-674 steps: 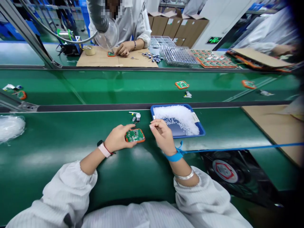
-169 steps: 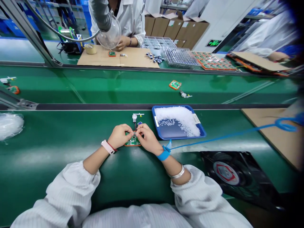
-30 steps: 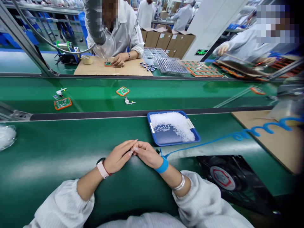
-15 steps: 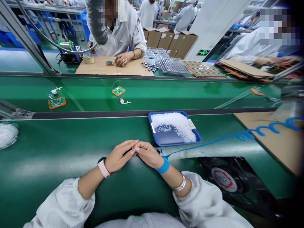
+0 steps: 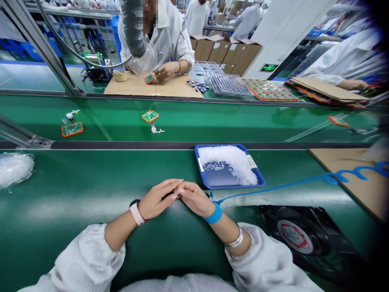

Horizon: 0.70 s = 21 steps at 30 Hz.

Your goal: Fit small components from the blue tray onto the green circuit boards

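My left hand (image 5: 159,198) and my right hand (image 5: 197,198) meet at the fingertips above the green work surface (image 5: 91,202). The left fingers are stretched out, with the thumb apart below them and nothing visible held. On the right, the fingers bend inward against the left fingertips; whatever lies between them, if anything, is hidden. A pink-banded watch (image 5: 136,213) circles my left wrist, a blue wrist strap (image 5: 214,215) my right. Just beyond the right hand lies a blue tray (image 5: 208,180) of small white translucent pieces (image 5: 223,156).
A coiled blue cord (image 5: 291,182) runs right from the strap. A black fan (image 5: 296,235) sits at right, a clear plastic bag (image 5: 15,169) at left. Green circuit boards (image 5: 150,116) lie on the belt (image 5: 188,117) ahead. Opposite, a co-worker's hand (image 5: 165,72) holds a small board (image 5: 149,79).
My hands keep the same pose. The view has shifted, so the tray and frame appear farther right. The belt's boards have moved left against the frame. The co-worker's board is now lifted and tilted.
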Motion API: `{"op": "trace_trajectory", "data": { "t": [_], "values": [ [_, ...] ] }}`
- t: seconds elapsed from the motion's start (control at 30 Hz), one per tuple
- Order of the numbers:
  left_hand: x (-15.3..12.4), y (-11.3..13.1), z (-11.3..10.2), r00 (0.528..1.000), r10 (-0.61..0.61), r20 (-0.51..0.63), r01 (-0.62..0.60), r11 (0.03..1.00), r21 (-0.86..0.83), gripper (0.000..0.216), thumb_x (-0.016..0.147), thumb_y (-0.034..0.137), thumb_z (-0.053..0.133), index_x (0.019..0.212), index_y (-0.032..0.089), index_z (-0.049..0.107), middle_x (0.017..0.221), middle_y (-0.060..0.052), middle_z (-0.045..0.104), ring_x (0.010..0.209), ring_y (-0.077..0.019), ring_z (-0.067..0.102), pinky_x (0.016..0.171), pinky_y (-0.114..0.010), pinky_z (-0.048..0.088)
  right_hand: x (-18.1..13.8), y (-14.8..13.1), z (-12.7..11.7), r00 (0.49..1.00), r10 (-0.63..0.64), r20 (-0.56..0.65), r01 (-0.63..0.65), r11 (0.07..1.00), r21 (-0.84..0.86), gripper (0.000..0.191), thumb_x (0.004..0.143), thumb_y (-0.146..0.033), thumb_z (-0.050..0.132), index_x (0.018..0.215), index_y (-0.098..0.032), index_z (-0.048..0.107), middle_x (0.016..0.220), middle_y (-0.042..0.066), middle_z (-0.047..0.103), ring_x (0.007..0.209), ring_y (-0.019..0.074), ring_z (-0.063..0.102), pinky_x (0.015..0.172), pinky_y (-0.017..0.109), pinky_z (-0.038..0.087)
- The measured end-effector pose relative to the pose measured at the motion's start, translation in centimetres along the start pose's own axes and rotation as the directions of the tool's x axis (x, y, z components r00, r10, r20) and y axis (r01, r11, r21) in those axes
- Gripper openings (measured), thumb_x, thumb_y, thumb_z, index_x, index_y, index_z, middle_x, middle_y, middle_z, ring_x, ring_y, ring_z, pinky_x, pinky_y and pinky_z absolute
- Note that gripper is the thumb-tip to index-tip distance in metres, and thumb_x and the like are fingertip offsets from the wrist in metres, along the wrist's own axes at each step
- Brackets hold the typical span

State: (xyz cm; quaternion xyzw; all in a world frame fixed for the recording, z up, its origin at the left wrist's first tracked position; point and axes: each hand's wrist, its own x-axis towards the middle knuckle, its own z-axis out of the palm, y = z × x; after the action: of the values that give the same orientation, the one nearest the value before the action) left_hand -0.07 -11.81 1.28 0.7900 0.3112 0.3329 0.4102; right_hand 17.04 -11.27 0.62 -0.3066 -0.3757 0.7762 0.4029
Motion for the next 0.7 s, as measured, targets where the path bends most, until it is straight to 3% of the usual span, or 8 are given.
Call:
{"op": "trace_trajectory", "data": {
  "t": [0.33,0.53,0.63,0.7],
  "values": [
    [0.0,-0.2,-0.1,0.995,0.010,-0.096,-0.014,0.999,-0.040,0.035,0.085,0.030,0.056,0.119,0.021,0.059,0.115,-0.009,0.063,0.105,-0.0208,0.058,0.093,-0.034,0.046,-0.2,0.2,-0.3,0.997,-0.018,0.079,0.026,0.995,-0.101,0.021,0.070,-0.037,0.071,0.065,-0.018,0.066,0.063,-0.001,0.058,0.062,0.0101,0.049,0.064,0.025,0.038],
    [-0.2,-0.4,-0.2,0.995,0.068,-0.072,-0.070,0.997,-0.033,0.035,0.086,0.028,0.054,0.120,0.022,0.057,0.118,-0.009,0.061,0.107,-0.0209,0.058,0.092,-0.035,0.047,-0.8,0.2,-0.1,0.994,-0.040,0.103,0.060,0.979,-0.194,0.018,0.072,-0.036,0.068,0.070,-0.018,0.067,0.067,-0.001,0.061,0.064,0.0104,0.051,0.066,0.026,0.040],
    [-0.4,-0.3,-0.2,0.994,0.078,-0.075,-0.078,0.997,0.008,0.033,0.089,0.025,0.048,0.121,0.023,0.056,0.118,-0.008,0.061,0.107,-0.0189,0.057,0.092,-0.033,0.046,-1.0,-1.3,-0.2,0.985,-0.141,0.103,0.162,0.958,-0.238,0.019,0.073,-0.037,0.067,0.069,-0.019,0.066,0.069,0.001,0.061,0.067,0.0123,0.054,0.069,0.029,0.042],
    [-0.3,-0.3,-0.6,0.994,0.082,-0.077,-0.075,0.993,0.088,0.033,0.090,0.024,0.045,0.122,0.023,0.055,0.116,-0.007,0.062,0.105,-0.0180,0.057,0.091,-0.032,0.045,-1.3,-3.1,-1.3,0.957,-0.285,0.056,0.287,0.905,-0.313,0.020,0.074,-0.039,0.065,0.066,-0.020,0.064,0.070,0.001,0.060,0.068,0.0137,0.055,0.070,0.031,0.043]
  ]
}}
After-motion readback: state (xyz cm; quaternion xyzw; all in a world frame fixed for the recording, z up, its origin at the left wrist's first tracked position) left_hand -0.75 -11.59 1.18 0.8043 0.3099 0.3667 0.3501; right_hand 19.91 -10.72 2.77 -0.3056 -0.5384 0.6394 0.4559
